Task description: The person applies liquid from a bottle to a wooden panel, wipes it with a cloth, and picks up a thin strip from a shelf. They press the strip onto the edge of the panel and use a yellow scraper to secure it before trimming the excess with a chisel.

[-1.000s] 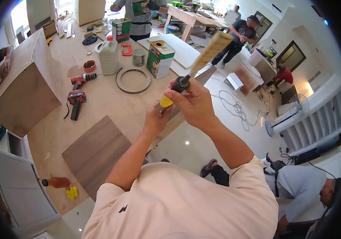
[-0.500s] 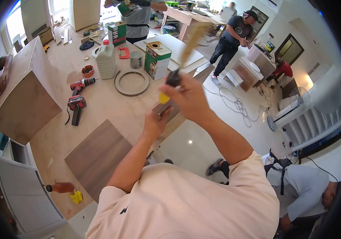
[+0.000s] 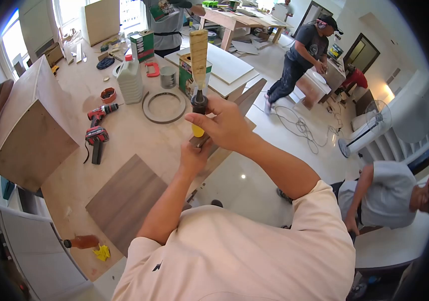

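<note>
My right hand (image 3: 224, 123) is closed around the black-and-yellow grip of a hand tool (image 3: 199, 52), which stands upright with its long, flat, tan, streaked end on top. Its exact kind I cannot tell. Just below, my left hand (image 3: 194, 156) grips a narrow brown wood strip (image 3: 247, 98) that slants away to the upper right. The tool's yellow lower end sits right at the strip, close over my left fingers. Behind the tool stands a green-and-white metal can (image 3: 186, 75), partly hidden by it. A brown wood-grain board (image 3: 127, 203) lies on the worktable left of my forearm.
On the worktable (image 3: 64, 200) are a red drill (image 3: 96, 133), a metal ring band (image 3: 164, 106), a white jug (image 3: 130, 83), a red clamp (image 3: 152, 69) and an orange bottle (image 3: 81, 242). A wooden box (image 3: 34, 140) stands left. People work around; cables (image 3: 299, 128) lie on the floor.
The tool has swung from tilted right to upright, and my right hand has come down and left toward the strip. At right, one person has straightened up and another has turned.
</note>
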The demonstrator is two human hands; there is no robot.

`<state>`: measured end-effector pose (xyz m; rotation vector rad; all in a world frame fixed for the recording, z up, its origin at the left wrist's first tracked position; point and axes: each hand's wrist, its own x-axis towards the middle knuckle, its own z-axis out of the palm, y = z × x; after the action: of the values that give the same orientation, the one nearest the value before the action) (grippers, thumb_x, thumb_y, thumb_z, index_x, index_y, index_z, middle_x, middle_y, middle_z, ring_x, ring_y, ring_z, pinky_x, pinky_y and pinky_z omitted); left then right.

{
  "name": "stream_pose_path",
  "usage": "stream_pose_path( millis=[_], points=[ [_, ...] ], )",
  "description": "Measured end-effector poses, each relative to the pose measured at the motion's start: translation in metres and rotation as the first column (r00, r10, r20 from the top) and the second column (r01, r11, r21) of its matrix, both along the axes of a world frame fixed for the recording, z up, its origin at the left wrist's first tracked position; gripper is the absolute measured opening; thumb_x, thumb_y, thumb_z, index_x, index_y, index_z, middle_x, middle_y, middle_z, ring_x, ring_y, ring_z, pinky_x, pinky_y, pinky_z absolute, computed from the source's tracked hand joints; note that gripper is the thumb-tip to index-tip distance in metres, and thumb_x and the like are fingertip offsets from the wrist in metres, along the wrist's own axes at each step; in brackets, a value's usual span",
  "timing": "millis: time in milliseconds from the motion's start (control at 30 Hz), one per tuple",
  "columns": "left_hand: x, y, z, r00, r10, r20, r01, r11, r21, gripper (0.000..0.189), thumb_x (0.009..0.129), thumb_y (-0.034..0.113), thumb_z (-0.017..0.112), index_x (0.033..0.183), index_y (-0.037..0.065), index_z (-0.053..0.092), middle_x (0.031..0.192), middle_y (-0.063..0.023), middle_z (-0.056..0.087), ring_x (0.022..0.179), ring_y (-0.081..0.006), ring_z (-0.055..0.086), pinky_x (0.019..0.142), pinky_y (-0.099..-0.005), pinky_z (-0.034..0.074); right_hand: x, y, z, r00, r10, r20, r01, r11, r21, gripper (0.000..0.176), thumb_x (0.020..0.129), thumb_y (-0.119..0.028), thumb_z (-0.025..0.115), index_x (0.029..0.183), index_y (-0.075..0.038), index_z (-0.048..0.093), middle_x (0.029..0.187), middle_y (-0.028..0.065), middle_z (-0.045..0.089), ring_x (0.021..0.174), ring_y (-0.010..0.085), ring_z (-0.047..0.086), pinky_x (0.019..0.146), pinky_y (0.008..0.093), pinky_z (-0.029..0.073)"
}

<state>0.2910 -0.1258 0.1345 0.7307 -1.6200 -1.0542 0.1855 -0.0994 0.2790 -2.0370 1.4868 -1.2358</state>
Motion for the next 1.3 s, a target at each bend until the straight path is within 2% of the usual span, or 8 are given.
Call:
stream_pose_path(
  millis=[100,200,533,733,833,1067,1167,1300],
  points=[
    [-0.005,-0.001,0.002,0.997,0.025,-0.078,-0.029,0.998,-0.057,0.016,0.087,0.008,0.066,0.100,-0.001,0.065,0.084,-0.0135,0.069,0.073,-0.0219,0.066,0.067,-0.0332,0.049,0.004,0.004,0.015,0.969,-0.022,0.247,0.027,1.000,-0.017,0.030,0.087,-0.026,0.073,0.099,0.000,0.063,0.082,0.0054,0.064,0.078,0.0116,0.059,0.072,0.0273,0.050],
    [0.000,-0.002,-0.005,0.999,0.023,0.046,-0.020,0.998,-0.058,0.015,0.087,0.008,0.065,0.099,-0.001,0.065,0.082,-0.0141,0.069,0.072,-0.0234,0.066,0.067,-0.0338,0.049,0.005,0.001,-0.006,0.999,0.008,0.048,-0.004,0.996,-0.092,0.028,0.087,-0.024,0.073,0.099,-0.001,0.063,0.084,0.0045,0.064,0.079,0.0103,0.060,0.072,0.0266,0.050],
    [-0.002,0.002,0.003,0.999,0.045,0.030,-0.045,0.999,-0.018,0.016,0.087,0.009,0.066,0.099,0.000,0.066,0.080,-0.0143,0.068,0.071,-0.0230,0.066,0.065,-0.0337,0.049,0.001,0.025,0.010,0.963,0.002,0.268,0.009,0.999,-0.039,0.025,0.088,-0.018,0.072,0.102,-0.001,0.061,0.086,0.0014,0.062,0.078,0.0079,0.059,0.069,0.0252,0.050],
    [-0.009,0.001,0.000,0.997,0.072,0.031,-0.070,0.994,-0.082,0.021,0.086,0.012,0.069,0.104,0.000,0.067,0.084,-0.0134,0.069,0.072,-0.0216,0.066,0.066,-0.0325,0.049,-0.026,0.011,-0.010,0.952,-0.018,0.305,0.048,0.995,-0.090,0.033,0.088,-0.030,0.071,0.093,0.001,0.062,0.081,0.0114,0.063,0.071,0.0183,0.059,0.068,0.0308,0.048],
    [-0.009,0.003,-0.003,0.997,0.079,0.004,-0.079,0.997,-0.022,0.022,0.086,0.012,0.070,0.104,0.000,0.067,0.085,-0.0130,0.069,0.072,-0.0209,0.065,0.067,-0.0321,0.049,-0.037,0.012,-0.024,0.993,-0.060,0.104,0.062,0.998,-0.017,0.024,0.090,-0.021,0.070,0.101,-0.001,0.061,0.087,0.0028,0.062,0.080,0.0079,0.058,0.073,0.0260,0.049],
    [-0.013,0.007,-0.007,0.997,0.079,-0.012,-0.079,0.996,0.034,0.023,0.086,0.016,0.071,0.101,-0.001,0.068,0.083,-0.0123,0.069,0.070,-0.0178,0.062,0.065,-0.0317,0.048,-0.052,0.006,-0.017,0.978,-0.123,0.169,0.130,0.991,-0.034,0.027,0.089,-0.023,0.071,0.100,0.000,0.061,0.085,0.0051,0.063,0.079,0.0101,0.058,0.071,0.0269,0.048],
    [-0.013,0.013,0.006,0.995,0.095,0.043,-0.098,0.993,0.070,0.023,0.086,0.017,0.071,0.097,-0.003,0.068,0.080,-0.0114,0.068,0.069,-0.0163,0.061,0.064,-0.0310,0.047,-0.073,0.000,-0.014,0.960,-0.176,0.217,0.204,0.972,-0.114,0.037,0.088,-0.033,0.069,0.091,0.002,0.060,0.077,0.0158,0.063,0.071,0.0243,0.060,0.068,0.0346,0.048],
    [-0.014,0.017,0.009,0.990,0.111,0.088,-0.117,0.990,0.073,0.025,0.086,0.019,0.072,0.094,-0.004,0.068,0.077,-0.0095,0.067,0.068,-0.0140,0.060,0.063,-0.0297,0.047,-0.096,-0.008,-0.010,0.960,-0.185,0.210,0.216,0.967,-0.136,0.038,0.088,-0.033,0.070,0.094,0.002,0.060,0.079,0.0172,0.064,0.071,0.0266,0.060,0.067,0.0352,0.048]
  ],
)
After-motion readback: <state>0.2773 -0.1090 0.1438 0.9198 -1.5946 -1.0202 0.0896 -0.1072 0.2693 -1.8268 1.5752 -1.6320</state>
